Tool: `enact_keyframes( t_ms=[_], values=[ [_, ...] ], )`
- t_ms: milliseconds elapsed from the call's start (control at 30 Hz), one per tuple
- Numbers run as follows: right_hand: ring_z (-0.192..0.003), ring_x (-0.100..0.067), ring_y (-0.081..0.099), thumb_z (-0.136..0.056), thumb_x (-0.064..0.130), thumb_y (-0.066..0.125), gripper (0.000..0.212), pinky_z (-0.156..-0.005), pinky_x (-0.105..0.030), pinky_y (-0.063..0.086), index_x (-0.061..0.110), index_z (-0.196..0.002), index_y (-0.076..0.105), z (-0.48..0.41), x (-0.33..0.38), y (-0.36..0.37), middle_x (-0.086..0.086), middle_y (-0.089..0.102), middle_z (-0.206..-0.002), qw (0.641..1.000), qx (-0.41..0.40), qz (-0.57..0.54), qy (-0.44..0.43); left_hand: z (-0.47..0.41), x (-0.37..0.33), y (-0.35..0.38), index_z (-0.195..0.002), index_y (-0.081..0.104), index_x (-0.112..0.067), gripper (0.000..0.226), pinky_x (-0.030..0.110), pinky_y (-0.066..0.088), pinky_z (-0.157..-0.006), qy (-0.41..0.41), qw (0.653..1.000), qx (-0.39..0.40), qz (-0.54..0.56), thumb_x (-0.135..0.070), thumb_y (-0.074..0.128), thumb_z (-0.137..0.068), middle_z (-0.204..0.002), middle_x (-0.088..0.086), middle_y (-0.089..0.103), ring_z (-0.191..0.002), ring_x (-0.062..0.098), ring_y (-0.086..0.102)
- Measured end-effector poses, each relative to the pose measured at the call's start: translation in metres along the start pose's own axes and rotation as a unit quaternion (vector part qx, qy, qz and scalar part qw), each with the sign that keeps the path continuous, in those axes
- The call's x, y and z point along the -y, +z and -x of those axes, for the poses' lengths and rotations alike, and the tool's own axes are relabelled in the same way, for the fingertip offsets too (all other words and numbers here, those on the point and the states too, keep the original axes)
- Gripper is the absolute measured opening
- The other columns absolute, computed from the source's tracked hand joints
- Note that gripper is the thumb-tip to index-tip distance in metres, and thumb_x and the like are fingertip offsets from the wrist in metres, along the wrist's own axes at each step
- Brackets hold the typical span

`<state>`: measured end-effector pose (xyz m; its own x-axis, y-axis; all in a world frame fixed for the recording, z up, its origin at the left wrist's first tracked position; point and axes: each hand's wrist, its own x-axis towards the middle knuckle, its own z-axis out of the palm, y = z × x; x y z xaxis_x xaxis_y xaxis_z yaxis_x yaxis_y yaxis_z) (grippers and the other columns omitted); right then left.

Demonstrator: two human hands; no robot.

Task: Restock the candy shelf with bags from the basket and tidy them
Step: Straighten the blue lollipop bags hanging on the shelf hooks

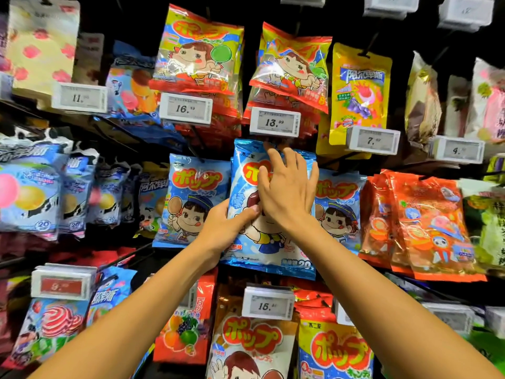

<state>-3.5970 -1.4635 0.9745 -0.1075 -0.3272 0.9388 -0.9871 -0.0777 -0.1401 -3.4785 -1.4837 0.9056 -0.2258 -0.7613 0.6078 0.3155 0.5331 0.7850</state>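
Now, bag (273, 250): held upright against the middle hanging row, long axis vertical, top edge tucked just under the 13.99 tag (274, 122).
Neighbours: like blue bags are hung just beside it, a left neighbour (195, 198) and a right neighbour (338, 206).
Left hand (221, 228): wrapped round the bag's left edge at mid-height, thumb pressed on the front.
Right hand (287, 192): laid flat on the bag's upper front, fingers straight and spread, nothing gripped.
Key relation: the bag's top lies above and ahead of both hands; the right hand is nearer to it.
Peg: hidden behind the bag's top, so whether the hole is threaded cannot be told.
Step judged: hanging, with the top likely to be guided by the right hand.
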Motion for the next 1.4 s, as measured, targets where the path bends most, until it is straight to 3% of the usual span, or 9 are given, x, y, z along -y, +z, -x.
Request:
enact_keyframes(
  t_ms=[233,500,800,967,1167,1233,1300,1367,1400],
  values=[
    [-0.145,-0.022,0.023,-0.099,0.038,0.034,0.041,-0.117,-0.052,0.005,0.030,-0.138,0.046,-0.009,0.005,-0.001,0.004,0.044,-0.143,1.000,0.000,0.018,-0.008,-0.007,-0.006,0.001,-0.105,0.065,-0.016,0.019,0.028,0.059,-0.064,0.002,1.000,-0.005,0.015,-0.024,0.068,-0.088,-0.093,0.008,0.077,-0.082,0.024,0.074],
    [-0.144,-0.022,0.021,-0.099,0.039,0.033,0.042,-0.115,-0.052,0.010,0.038,-0.138,0.045,-0.003,0.003,0.007,0.008,0.035,-0.152,0.999,0.033,0.012,0.002,-0.003,0.004,-0.004,-0.107,0.066,-0.016,0.024,0.023,0.056,-0.058,-0.010,0.999,-0.011,0.032,-0.026,0.070,-0.086,-0.091,0.006,0.077,-0.079,0.021,0.075],
    [-0.150,-0.022,0.009,-0.100,0.043,0.031,0.056,-0.116,-0.053,0.014,0.046,-0.152,0.010,-0.005,-0.016,0.032,0.010,0.006,-0.164,0.989,0.145,0.036,-0.016,-0.025,0.023,-0.009,-0.115,0.063,-0.014,0.029,0.019,0.055,-0.062,-0.074,0.996,-0.028,-0.035,-0.025,0.070,-0.088,-0.105,0.009,0.074,-0.085,0.017,0.070],
    [-0.151,-0.023,-0.008,-0.101,0.041,0.034,0.061,-0.120,-0.055,0.006,0.045,-0.153,0.002,-0.008,-0.024,0.046,0.009,-0.011,-0.163,0.979,0.197,0.048,-0.025,-0.039,0.036,-0.010,-0.109,0.063,-0.018,0.018,0.028,0.058,-0.078,-0.097,0.994,0.023,-0.051,-0.028,0.062,-0.094,-0.105,0.010,0.074,-0.094,0.022,0.071],
    [-0.151,-0.025,-0.006,-0.103,0.040,0.030,0.057,-0.121,-0.052,0.004,0.041,-0.154,0.004,0.006,-0.029,0.050,0.004,-0.005,-0.164,0.983,0.157,0.078,-0.055,-0.032,0.042,-0.015,-0.107,0.065,-0.009,0.028,0.035,0.060,-0.076,-0.108,0.994,0.008,-0.027,-0.030,0.067,-0.090,-0.098,0.011,0.075,-0.088,0.023,0.073],
    [-0.151,-0.026,-0.003,-0.103,0.039,0.029,0.050,-0.121,-0.051,0.002,0.033,-0.153,0.022,0.014,-0.029,0.046,0.001,0.004,-0.165,0.984,0.146,0.079,-0.067,-0.027,0.042,-0.016,-0.105,0.065,-0.014,0.026,0.037,0.059,-0.081,-0.078,0.988,-0.002,-0.133,-0.035,0.065,-0.090,-0.101,0.009,0.074,-0.096,0.026,0.071],
    [-0.151,-0.027,0.000,-0.104,0.036,0.029,0.043,-0.121,-0.051,0.000,0.026,-0.144,0.041,0.025,-0.031,0.040,-0.003,0.017,-0.163,0.984,0.144,0.075,-0.070,-0.024,0.041,-0.019,-0.106,0.065,-0.007,0.043,0.045,0.053,-0.090,-0.075,0.943,-0.029,-0.323,-0.045,0.066,-0.087,-0.107,0.017,0.070,-0.104,0.034,0.065],
    [-0.151,-0.026,-0.002,-0.104,0.031,0.031,0.040,-0.120,-0.051,-0.002,0.026,-0.143,0.042,0.037,-0.033,0.034,-0.002,0.021,-0.161,0.985,0.144,0.063,-0.076,-0.021,0.038,-0.023,-0.113,0.061,0.004,0.059,0.050,0.047,-0.096,-0.091,0.899,-0.037,-0.428,-0.049,0.067,-0.086,-0.113,0.026,0.063,-0.110,0.041,0.058],
    [-0.151,-0.024,-0.003,-0.104,0.028,0.032,0.042,-0.120,-0.051,-0.001,0.027,-0.145,0.039,0.044,-0.034,0.030,-0.001,0.020,-0.162,0.985,0.147,0.045,-0.077,-0.019,0.037,-0.024,-0.116,0.059,0.005,0.060,0.051,0.046,-0.097,-0.096,0.898,-0.033,-0.429,-0.047,0.067,-0.086,-0.115,0.025,0.062,-0.112,0.040,0.057]
  ],
)
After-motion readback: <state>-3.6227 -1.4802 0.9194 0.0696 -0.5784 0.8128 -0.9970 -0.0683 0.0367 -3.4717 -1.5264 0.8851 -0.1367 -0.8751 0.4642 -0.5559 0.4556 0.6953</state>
